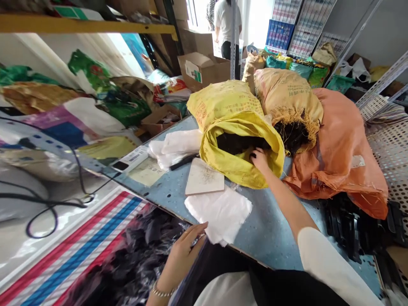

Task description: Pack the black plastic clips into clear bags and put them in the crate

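Note:
My right hand [260, 160] reaches into the mouth of a yellow woven sack [207, 146], which lies on its side on the blue table [255, 229]. Its fingers are bent round a small black piece, too small to name. Dark contents [237, 142] show inside the sack. My left hand [183, 253], fingers stretched out, is by the near table edge, its fingertips at a stack of thin white plastic bags [219, 212]. A bit of shiny plastic shows between its thumb and fingers; whether it is held is unclear. Beyond the bags lies a pale square tile [204, 177].
Left of the table, a striped red, white and blue bag [86, 250] holds dark plastic-wrapped items [143, 242]. A tan sack [287, 91] and an orange sack [347, 140] stand right. Black parts [346, 225] lie below them. A person [225, 21] stands at the back.

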`<state>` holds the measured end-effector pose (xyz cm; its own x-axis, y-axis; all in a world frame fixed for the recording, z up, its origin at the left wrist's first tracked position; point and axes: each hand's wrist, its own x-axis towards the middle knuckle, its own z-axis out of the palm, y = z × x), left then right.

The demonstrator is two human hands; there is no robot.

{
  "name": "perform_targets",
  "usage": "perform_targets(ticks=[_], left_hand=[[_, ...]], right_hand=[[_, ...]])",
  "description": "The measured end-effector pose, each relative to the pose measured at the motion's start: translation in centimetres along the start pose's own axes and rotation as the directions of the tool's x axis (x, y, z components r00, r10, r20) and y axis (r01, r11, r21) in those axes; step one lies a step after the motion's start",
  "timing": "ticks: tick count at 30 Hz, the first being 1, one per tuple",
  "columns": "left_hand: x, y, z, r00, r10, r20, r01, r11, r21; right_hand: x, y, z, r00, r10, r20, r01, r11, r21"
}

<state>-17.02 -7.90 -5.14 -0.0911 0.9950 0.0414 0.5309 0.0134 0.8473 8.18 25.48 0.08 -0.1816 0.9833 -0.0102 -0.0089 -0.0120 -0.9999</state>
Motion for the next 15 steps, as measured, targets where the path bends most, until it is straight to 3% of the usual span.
perform_targets(ticks=[3, 5, 6, 8, 10, 12, 15], left_hand=[[2.8, 3.4, 2.9, 0.986, -0.056, 0.157, 0.104, 0.942, -0.32], [5.1, 5.5, 6.4, 0.968, -0.044, 0.248, 0.181, 0.803, -0.568], [6.3, 6.6, 8.3, 0.966, -0.022, 0.256, 0.197, 0.704, -0.683], [8.1, 8.6, 11.9, 0.978, 0.021, 0.208, 0.172, 0.483, -0.858], [9.0, 10.1, 14.2, 0.983, 0.009, 0.181, 0.167, 0.34, -0.925], [9.0, 10.9, 15.0, 0.976, -0.052, 0.214, 0.218, 0.352, -0.91], [7.9, 11.6, 14.5, 0.954, -0.115, 0.277, 0.293, 0.539, -0.789]], right_hand=[[-6.1, 0.0, -2.1, 0.993, 0.028, -0.114, -0.013, 0.992, 0.125], [-11.9, 0.6, -2.7, 0.992, 0.076, -0.105, -0.051, 0.974, 0.219], [-15.0, 1.1, -2.7, 0.99, 0.118, -0.071, -0.094, 0.955, 0.281], [-20.6, 2.4, -2.6, 0.955, 0.271, 0.123, -0.295, 0.804, 0.516], [-24.6, 3.3, -2.9, 0.9, 0.355, 0.255, -0.437, 0.718, 0.541], [-26.7, 3.3, -3.9, 0.882, 0.397, 0.254, -0.47, 0.776, 0.42], [-26.9, 1.5, -5.7, 0.968, 0.248, 0.033, -0.249, 0.967, 0.055]])
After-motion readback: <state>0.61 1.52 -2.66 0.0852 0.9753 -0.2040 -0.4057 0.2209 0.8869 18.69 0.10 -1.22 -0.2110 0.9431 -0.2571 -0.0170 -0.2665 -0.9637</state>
